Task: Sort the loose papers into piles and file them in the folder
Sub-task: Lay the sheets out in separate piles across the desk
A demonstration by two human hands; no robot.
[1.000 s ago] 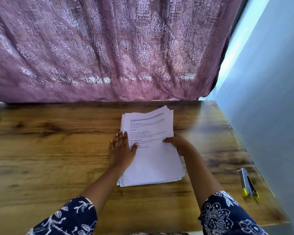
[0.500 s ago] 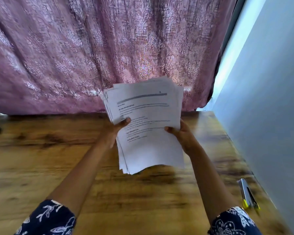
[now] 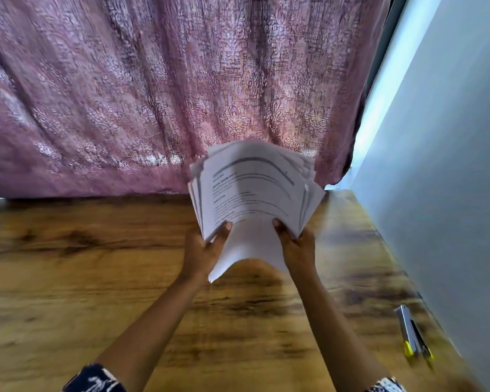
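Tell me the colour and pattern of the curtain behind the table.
Mauve-pink fabric curtain with woven floral damask motifs; head view.

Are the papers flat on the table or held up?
Held up: left hand and right hand grip the bowed stack above the table.

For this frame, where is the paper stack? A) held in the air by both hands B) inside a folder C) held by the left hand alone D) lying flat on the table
A: the left hand and right hand each grip a lower side of the paper stack, holding it clear of the wooden table.
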